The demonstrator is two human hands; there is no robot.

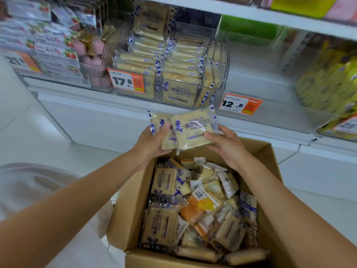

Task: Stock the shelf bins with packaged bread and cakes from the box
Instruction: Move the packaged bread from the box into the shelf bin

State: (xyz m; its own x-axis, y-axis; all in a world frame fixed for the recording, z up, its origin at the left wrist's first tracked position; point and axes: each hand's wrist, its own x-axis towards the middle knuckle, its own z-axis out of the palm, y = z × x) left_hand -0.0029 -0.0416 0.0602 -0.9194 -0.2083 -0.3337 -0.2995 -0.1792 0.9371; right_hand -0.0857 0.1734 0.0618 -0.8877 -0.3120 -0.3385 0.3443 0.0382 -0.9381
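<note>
Above the box (pixel 123 225), two toast packets (pixel 190 130) grasped between left hand (pixel 152 144) and right hand (pixel 226 146), fingers closed on them. Toast bin (pixel 222 89) beyond the box nearly full; neighbouring clear bin (pixel 270 120) empty. Box well stocked: much left, by estimate.

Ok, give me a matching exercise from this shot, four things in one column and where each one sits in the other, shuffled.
Things:
1. brown cardboard box
2. beige toast packet with blue-checked edges
3. orange tag reading 17.8
4. orange tag reading 12.8

Places:
A. on the front of the bin full of toast packets
B. held between the left hand and right hand
C. on the floor below the shelf
D. on the front of the nearly bare clear bin

Pairs: 1-C, 2-B, 3-A, 4-D
</note>
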